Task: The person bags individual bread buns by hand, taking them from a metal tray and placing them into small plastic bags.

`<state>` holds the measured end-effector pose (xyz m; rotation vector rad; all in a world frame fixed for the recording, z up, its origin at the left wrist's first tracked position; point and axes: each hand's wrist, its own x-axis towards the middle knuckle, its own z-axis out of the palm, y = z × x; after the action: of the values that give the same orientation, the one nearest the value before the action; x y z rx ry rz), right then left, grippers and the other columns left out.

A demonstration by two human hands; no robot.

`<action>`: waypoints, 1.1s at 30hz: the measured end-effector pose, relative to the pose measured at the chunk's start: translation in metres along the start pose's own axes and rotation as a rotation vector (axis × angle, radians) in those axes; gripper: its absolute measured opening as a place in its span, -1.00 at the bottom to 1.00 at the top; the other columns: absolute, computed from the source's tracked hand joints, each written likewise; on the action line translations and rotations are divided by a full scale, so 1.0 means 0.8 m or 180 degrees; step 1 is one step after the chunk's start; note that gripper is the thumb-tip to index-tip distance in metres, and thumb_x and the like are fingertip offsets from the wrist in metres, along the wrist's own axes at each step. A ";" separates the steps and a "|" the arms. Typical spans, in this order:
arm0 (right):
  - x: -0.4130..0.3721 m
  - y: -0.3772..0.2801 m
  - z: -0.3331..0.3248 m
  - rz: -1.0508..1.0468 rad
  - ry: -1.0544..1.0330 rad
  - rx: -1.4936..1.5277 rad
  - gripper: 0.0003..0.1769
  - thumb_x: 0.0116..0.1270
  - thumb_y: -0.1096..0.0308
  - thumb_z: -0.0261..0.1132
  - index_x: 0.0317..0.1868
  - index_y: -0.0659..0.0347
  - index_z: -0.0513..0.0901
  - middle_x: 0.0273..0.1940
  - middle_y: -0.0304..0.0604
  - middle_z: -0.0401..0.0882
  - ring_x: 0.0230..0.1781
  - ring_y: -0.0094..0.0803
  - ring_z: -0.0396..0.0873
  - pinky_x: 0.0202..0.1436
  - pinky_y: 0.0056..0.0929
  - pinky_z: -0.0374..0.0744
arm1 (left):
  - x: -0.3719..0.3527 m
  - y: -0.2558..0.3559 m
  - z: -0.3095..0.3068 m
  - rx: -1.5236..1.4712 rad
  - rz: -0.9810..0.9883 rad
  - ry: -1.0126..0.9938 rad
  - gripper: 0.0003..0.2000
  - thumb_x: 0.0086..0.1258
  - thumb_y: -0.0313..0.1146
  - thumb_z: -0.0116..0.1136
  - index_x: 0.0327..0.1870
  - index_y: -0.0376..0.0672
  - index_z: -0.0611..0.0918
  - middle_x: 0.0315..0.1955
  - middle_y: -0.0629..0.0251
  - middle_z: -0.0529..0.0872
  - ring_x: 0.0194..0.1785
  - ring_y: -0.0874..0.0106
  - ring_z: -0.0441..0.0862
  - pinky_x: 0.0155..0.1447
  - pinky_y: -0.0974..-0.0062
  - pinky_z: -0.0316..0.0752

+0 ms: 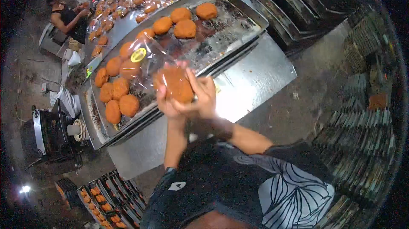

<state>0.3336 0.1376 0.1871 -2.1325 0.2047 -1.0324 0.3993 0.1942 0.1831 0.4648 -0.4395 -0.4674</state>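
Both hands are together over the near edge of a metal baking tray (238, 44). An orange-brown bun (177, 85) sits between them, somewhat blurred. My left hand (167, 103) has its fingers round the left and lower side of the bun. My right hand (202, 93) holds its right side. Just beyond the hands, a clear plastic bag (155, 61) with a yellow label (138, 55) lies over part of the tray. Several round buns (129, 105) rest on the left part of the tray, and others (185, 29) lie toward its far side.
Many bagged buns (149, 5) cover a metal table at the back left. Another person (68, 20) stands beside it. Dark stacked trays (294, 7) stand at the back right, more stacks (362, 139) at the right. A rack with buns (96, 199) is at the lower left.
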 end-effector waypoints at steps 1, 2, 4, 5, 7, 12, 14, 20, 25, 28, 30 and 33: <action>0.014 -0.004 0.008 0.0213 0.0097 0.0120 -0.06 -0.32 0.22 0.46 0.12 0.46 0.28 -0.13 0.01 0.51 -0.25 -0.24 0.36 -0.10 -0.35 0.38 | 0.006 -0.004 -0.003 -0.0114 -0.0013 0.0214 -0.46 0.15 -0.08 -0.12 0.12 -0.21 0.26 0.10 0.01 0.31 0.19 0.14 0.23 0.26 0.17 0.11; 0.027 -0.007 0.005 0.0380 0.0199 0.0236 -0.07 -0.32 0.21 0.46 0.11 0.47 0.29 -0.14 0.02 0.51 -0.28 -0.24 0.36 -0.13 -0.34 0.40 | 0.017 -0.003 -0.008 -0.0236 0.0011 0.0405 -0.45 0.13 -0.10 -0.10 0.11 -0.24 0.26 0.06 -0.03 0.35 0.17 0.11 0.26 0.24 0.19 0.16; 0.026 0.000 -0.011 0.0084 0.0163 0.0329 -0.15 -0.21 0.33 0.41 0.14 0.43 0.26 -0.12 0.04 0.51 -0.27 -0.21 0.46 -0.17 -0.37 0.46 | 0.023 0.015 0.012 -0.0552 -0.0120 0.0543 -0.45 0.12 -0.08 -0.09 0.08 -0.27 0.29 0.02 -0.04 0.39 0.10 0.13 0.33 0.18 0.25 0.23; 0.013 0.017 -0.007 -0.0032 0.0076 0.0728 -0.19 -0.17 0.41 0.38 0.16 0.40 0.25 -0.10 0.05 0.50 -0.23 -0.19 0.49 -0.15 -0.41 0.47 | 0.021 0.012 0.016 -0.0541 -0.0066 0.0523 -0.45 0.12 -0.08 -0.09 0.08 -0.27 0.29 0.02 -0.04 0.39 0.10 0.13 0.33 0.18 0.25 0.23; 0.019 0.032 -0.003 -0.0241 0.0131 0.0954 -0.26 -0.07 0.61 0.27 0.19 0.32 0.22 -0.04 0.09 0.46 -0.13 -0.22 0.54 -0.09 -0.49 0.49 | 0.009 -0.004 0.020 -0.0346 -0.0092 0.0739 -0.46 0.12 -0.07 -0.08 0.05 -0.29 0.32 -0.01 0.00 0.43 0.04 0.19 0.39 0.12 0.30 0.30; 0.052 0.022 -0.031 0.0742 0.0442 0.1507 -0.44 -0.08 0.45 0.34 0.00 0.28 0.37 -0.20 -0.05 0.43 -0.40 -0.36 0.51 -0.46 -0.50 0.49 | -0.005 -0.021 0.000 0.0991 -0.0105 0.1585 -0.72 0.27 -0.30 -0.09 -0.08 -0.27 0.41 -0.22 0.18 0.53 -0.14 0.36 0.50 -0.04 0.38 0.44; 0.086 0.076 -0.031 -0.0285 -0.0546 0.0326 -0.62 -0.03 0.46 0.27 -0.13 0.31 0.49 -0.38 -0.03 0.52 -0.43 -0.39 0.53 -0.43 -0.47 0.49 | -0.016 -0.029 0.040 0.1706 -0.0263 0.1595 -0.72 0.31 -0.23 -0.09 -0.22 -0.31 0.47 -0.28 0.18 0.56 -0.20 0.42 0.52 -0.08 0.47 0.46; 0.282 0.052 0.002 -0.0440 0.0008 0.1008 -0.62 0.04 0.33 0.22 -0.13 0.37 0.51 -0.23 0.16 0.51 -0.20 -0.10 0.51 -0.10 -0.36 0.44 | -0.103 -0.214 -0.087 0.4493 -0.1602 -0.0822 -0.52 -0.11 -0.22 0.37 -0.14 -0.20 0.50 -0.26 0.16 0.54 -0.10 0.30 0.47 -0.01 0.41 0.36; 0.123 0.119 -0.040 -0.0367 -0.1981 0.1426 -0.40 0.14 0.16 0.19 0.11 0.35 0.29 0.03 0.18 0.35 0.08 -0.14 0.34 0.16 -0.30 0.27 | -0.147 -0.309 -0.250 0.5410 -0.0232 -0.2406 -0.74 0.16 -0.21 0.03 -0.34 -0.26 0.51 -0.36 0.20 0.54 -0.21 0.34 0.48 -0.12 0.42 0.39; -0.006 0.170 -0.130 0.1135 -0.4011 0.0184 -0.71 0.22 0.18 0.05 -0.15 0.14 0.52 -0.45 0.01 0.55 -0.44 -0.19 0.55 -0.28 -0.26 0.50 | -0.114 -0.221 -0.177 0.3852 -0.1161 -0.1600 -0.73 0.16 -0.22 0.09 -0.25 -0.25 0.52 -0.32 0.24 0.55 -0.23 0.40 0.50 -0.18 0.47 0.41; -0.088 0.229 -0.131 0.0858 -0.4079 0.0138 -0.69 0.18 0.19 0.14 -0.15 0.19 0.51 -0.49 -0.06 0.55 -0.48 -0.28 0.53 -0.34 -0.33 0.47 | -0.104 -0.191 -0.135 0.3257 -0.1464 -0.1207 -0.70 0.17 -0.21 0.11 -0.17 -0.23 0.53 -0.27 0.27 0.56 -0.21 0.42 0.50 -0.17 0.50 0.41; -0.100 0.247 -0.129 0.0852 -0.3310 0.0433 -0.74 0.14 0.25 0.18 -0.20 0.20 0.51 -0.50 -0.03 0.53 -0.48 -0.26 0.53 -0.34 -0.31 0.46 | -0.092 -0.196 -0.106 0.2388 -0.3105 -0.0560 -0.64 0.18 -0.16 0.14 -0.11 -0.23 0.53 -0.25 0.30 0.59 -0.20 0.51 0.51 -0.09 0.54 0.43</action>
<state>0.2381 -0.0253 0.0438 -2.1581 -0.0887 0.2676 0.3319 0.1352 0.0123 1.3909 -0.5366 -1.3024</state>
